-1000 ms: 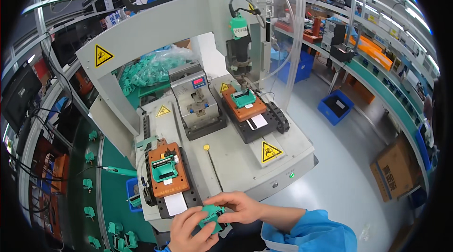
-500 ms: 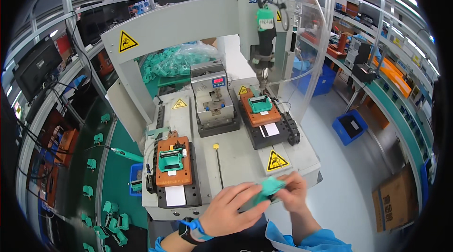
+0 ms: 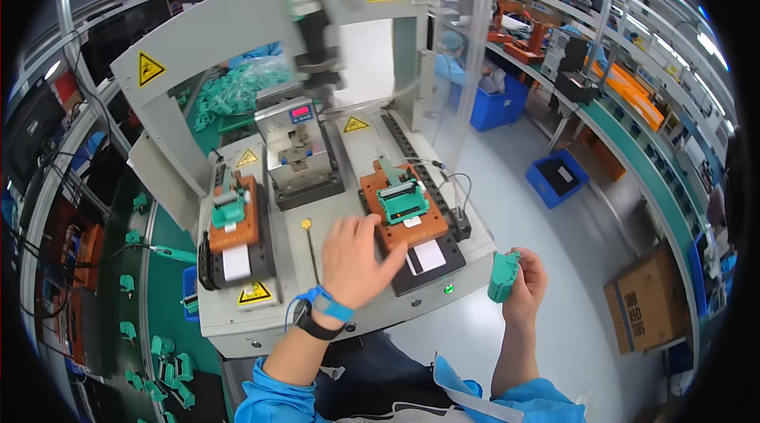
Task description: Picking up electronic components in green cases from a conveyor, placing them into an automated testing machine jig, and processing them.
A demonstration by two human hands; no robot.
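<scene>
In my right hand (image 3: 529, 287) is a green plastic housing (image 3: 504, 276), gripped at its side beyond the machine's right front corner. My left hand (image 3: 352, 261) is open, thumb and fingers apart, at the near left edge of the right orange-brown fixture block (image 3: 419, 229). Whether its fingertips touch the block I cannot tell. Another green housing (image 3: 402, 201) with a dark bar across it sits in that block. The left orange-brown fixture block (image 3: 247, 221) holds a similar green housing (image 3: 229, 212).
A blurred screwdriving head (image 3: 315, 31) hangs over the machine bed. A metal box with a red display (image 3: 299, 134) stands between the slides. Several green housings (image 3: 170, 371) lie on the left belt. Right, a blue bin (image 3: 557, 178) and a cardboard box (image 3: 645, 300) stand on the floor.
My left hand has let go of the green housing and moved to the right fixture; my right hand keeps it. The right fixture has slid nearer, the left one farther. The view has shifted.
</scene>
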